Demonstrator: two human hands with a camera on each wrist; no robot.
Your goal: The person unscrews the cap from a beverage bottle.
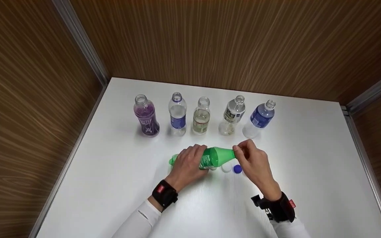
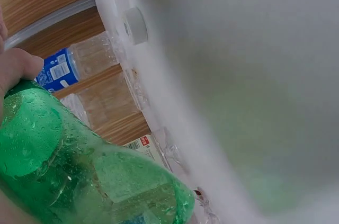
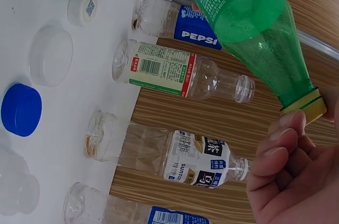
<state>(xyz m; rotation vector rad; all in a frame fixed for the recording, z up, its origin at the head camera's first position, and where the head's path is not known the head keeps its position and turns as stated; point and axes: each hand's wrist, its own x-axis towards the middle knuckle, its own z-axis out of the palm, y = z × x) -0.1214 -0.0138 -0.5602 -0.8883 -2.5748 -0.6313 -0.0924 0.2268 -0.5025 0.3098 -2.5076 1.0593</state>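
Observation:
A green plastic bottle (image 1: 222,156) lies nearly level in the air, its neck toward the right. My left hand (image 1: 189,163) grips it round the labelled body. At the neck, the thumb and fingers of my right hand (image 1: 255,162) pinch the yellow cap (image 3: 307,106), which sits on the bottle's mouth. In the head view those fingers hide the cap. Wet droplets show on the green plastic in the left wrist view. Below the bottle, a blue cap (image 1: 237,169), a pale cap (image 1: 226,168) and a white cap (image 3: 82,7) lie on the white table (image 1: 117,185).
Behind my hands stands a row of capless bottles: a purple-labelled one (image 1: 147,119), a Pepsi bottle (image 1: 178,120), a short clear one (image 1: 201,120), a tea bottle (image 1: 233,114) and a blue-labelled one (image 1: 260,116). Wood-grain panels (image 1: 210,43) wall the table's back and sides.

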